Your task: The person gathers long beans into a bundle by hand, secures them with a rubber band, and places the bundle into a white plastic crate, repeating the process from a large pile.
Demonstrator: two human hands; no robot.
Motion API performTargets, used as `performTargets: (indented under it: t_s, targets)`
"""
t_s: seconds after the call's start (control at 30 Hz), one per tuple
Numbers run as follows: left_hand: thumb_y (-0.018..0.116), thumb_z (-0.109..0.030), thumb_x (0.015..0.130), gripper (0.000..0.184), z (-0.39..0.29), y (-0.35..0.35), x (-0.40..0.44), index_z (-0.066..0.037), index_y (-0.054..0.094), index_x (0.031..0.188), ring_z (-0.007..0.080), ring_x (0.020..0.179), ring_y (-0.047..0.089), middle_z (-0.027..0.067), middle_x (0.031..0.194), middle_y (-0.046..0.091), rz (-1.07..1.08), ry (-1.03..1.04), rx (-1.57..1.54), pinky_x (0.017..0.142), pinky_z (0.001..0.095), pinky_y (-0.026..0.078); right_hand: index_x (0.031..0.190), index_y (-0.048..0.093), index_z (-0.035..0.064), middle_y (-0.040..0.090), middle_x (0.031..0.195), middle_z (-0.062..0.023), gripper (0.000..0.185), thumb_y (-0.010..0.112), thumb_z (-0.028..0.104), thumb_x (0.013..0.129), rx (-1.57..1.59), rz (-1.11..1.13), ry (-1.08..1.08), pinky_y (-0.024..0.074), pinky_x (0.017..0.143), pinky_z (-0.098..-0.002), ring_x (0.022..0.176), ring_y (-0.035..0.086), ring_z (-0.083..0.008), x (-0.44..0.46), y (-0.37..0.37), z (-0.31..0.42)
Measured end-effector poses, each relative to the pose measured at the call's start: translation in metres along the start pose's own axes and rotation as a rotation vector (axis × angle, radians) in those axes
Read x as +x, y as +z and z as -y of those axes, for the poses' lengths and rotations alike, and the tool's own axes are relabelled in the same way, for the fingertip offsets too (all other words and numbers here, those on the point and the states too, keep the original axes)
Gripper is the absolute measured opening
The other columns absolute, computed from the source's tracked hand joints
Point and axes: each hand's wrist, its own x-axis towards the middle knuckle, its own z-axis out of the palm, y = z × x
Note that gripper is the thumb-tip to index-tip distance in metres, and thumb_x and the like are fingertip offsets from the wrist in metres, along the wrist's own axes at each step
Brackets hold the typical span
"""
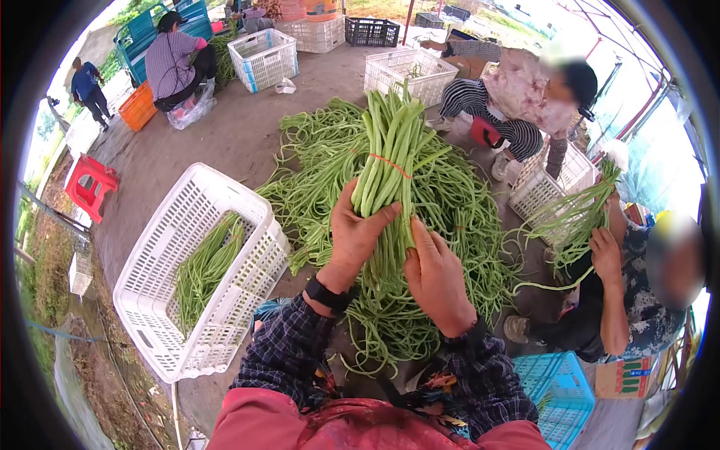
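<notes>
My left hand (358, 234) is wrapped round a thick bundle of long green beans (390, 142), its thumb across the front. A red band (390, 163) circles the bundle above my hands. My right hand (436, 274) pinches beans at the bundle's lower right side, its fingers pressed together. Beneath and behind the bundle lies a wide heap of loose long beans (472, 225) on the ground. To the left, a white crate (255, 300) holds more long beans (206, 266) with a red band on them.
At the right, a person in camouflage (637, 255) holds beans beside a white crate (574, 169). Another person (525, 90) sits at the upper right. A blue crate (574, 397) stands lower right, a red stool (90, 187) far left. Further people and crates are behind.
</notes>
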Motion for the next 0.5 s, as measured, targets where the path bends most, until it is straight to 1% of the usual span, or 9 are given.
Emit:
performTargets:
  t_s: [0.07, 0.1, 0.13, 0.2, 0.23, 0.3, 0.37, 0.43, 0.5]
  targets:
    - [0.069, 0.0, 0.076, 0.043, 0.005, 0.001, -0.001, 0.0, 0.051, 0.115, 0.0108, 0.091, 0.059, 0.0045, 0.1, 0.063, 0.01, 0.056, 0.001, 0.081, 0.0253, 0.047, 0.127, 0.041, -0.0014, 0.054, 0.087, -0.017, 0.048, 0.053, 0.006, 0.081, 0.003, 0.033, 0.02, 0.0464, 0.06, -0.0421, 0.069, 0.056, -0.0352, -0.01, 0.004, 0.002]
    - [0.069, -0.001, 0.076, 0.04, 0.009, 0.004, 0.001, -0.001, 0.052, 0.113, 0.0103, 0.086, 0.059, 0.0037, 0.098, 0.063, -0.063, 0.054, -0.005, 0.077, 0.0241, 0.048, 0.126, 0.041, -0.0015, 0.054, 0.087, -0.0178, 0.046, 0.053, 0.007, 0.082, 0.007, 0.071, 0.036, 0.0468, 0.06, -0.0419, 0.069, 0.056, -0.0358, -0.017, 0.008, 0.003]
    - [0.069, -0.001, 0.076, 0.04, 0.01, 0.003, 0.004, -0.001, 0.052, 0.113, 0.0103, 0.086, 0.059, 0.0037, 0.098, 0.063, -0.051, 0.048, -0.006, 0.077, 0.0241, 0.048, 0.126, 0.041, -0.0015, 0.054, 0.087, -0.0178, 0.046, 0.053, 0.007, 0.082, 0.003, 0.064, 0.046, 0.0468, 0.06, -0.0419, 0.069, 0.056, -0.0358, -0.03, 0.015, 0.003]
    - [0.069, -0.004, 0.077, 0.035, 0.005, -0.009, 0.017, -0.002, 0.054, 0.109, 0.0096, 0.08, 0.059, 0.003, 0.095, 0.062, -0.216, -0.065, -0.092, 0.071, 0.0232, 0.048, 0.121, 0.045, -0.0022, 0.055, 0.088, -0.0207, 0.041, 0.052, 0.007, 0.081, 0.128, 0.246, 0.026, 0.0471, 0.061, -0.041, 0.068, 0.057, -0.0368, -0.056, 0.032, 0.006]
    - [0.069, -0.006, 0.079, 0.029, 0.001, -0.014, 0.021, -0.003, 0.056, 0.105, 0.0097, 0.075, 0.058, 0.0025, 0.092, 0.062, -0.247, -0.069, -0.124, 0.066, 0.0237, 0.049, 0.121, 0.045, -0.0022, 0.055, 0.088, -0.0207, 0.041, 0.052, 0.007, 0.081, 0.131, 0.249, 0.029, 0.0471, 0.061, -0.041, 0.068, 0.057, -0.0368, -0.058, 0.031, 0.005]
    - [0.069, -0.007, 0.079, 0.028, -0.007, -0.019, 0.027, -0.003, 0.057, 0.105, 0.0103, 0.075, 0.059, 0.0026, 0.091, 0.062, -0.215, -0.072, -0.219, 0.066, 0.0245, 0.05, 0.116, 0.048, -0.003, 0.056, 0.085, -0.0165, 0.036, 0.051, 0.005, 0.081, 0.439, 0.205, 0.035, 0.0472, 0.062, -0.0383, 0.07, 0.058, -0.0306, -0.063, 0.022, -0.003]
    - [0.068, -0.011, 0.081, 0.027, -0.018, -0.022, 0.026, -0.003, 0.057, 0.105, 0.0119, 0.076, 0.061, 0.0033, 0.091, 0.063, -0.138, -0.079, -0.346, 0.066, 0.0262, 0.051, 0.111, 0.053, 0.0, 0.057, 0.085, -0.009, 0.032, 0.051, 0.004, 0.079, 0.778, 0.288, 0.519, 0.0458, 0.062, -0.0334, 0.072, 0.056, -0.0221, -0.06, -0.012, -0.029]
    - [0.068, -0.014, 0.082, 0.029, -0.016, -0.031, 0.027, -0.004, 0.057, 0.107, 0.013, 0.078, 0.061, 0.0041, 0.094, 0.063, -0.073, -0.091, -0.337, 0.069, 0.0277, 0.052, 0.105, 0.053, 0.0049, 0.05, 0.077, -0.001, 0.022, 0.051, 0.009, 0.084, 1.324, -0.103, 0.52, 0.0417, 0.059, -0.0278, 0.067, 0.048, -0.0142, -0.056, -0.044, -0.059]
    - [0.065, -0.019, 0.084, 0.033, -0.011, -0.036, 0.027, -0.005, 0.056, 0.113, 0.0141, 0.084, 0.062, 0.0059, 0.101, 0.064, 0.048, -0.11, -0.327, 0.073, 0.0294, 0.052, 0.1, 0.051, 0.0085, 0.042, 0.07, 0.0015, 0.014, 0.049, 0.019, 0.091, 1.624, -0.288, 0.443, 0.0352, 0.051, -0.0221, 0.058, 0.04, -0.0099, -0.045, -0.081, -0.069]
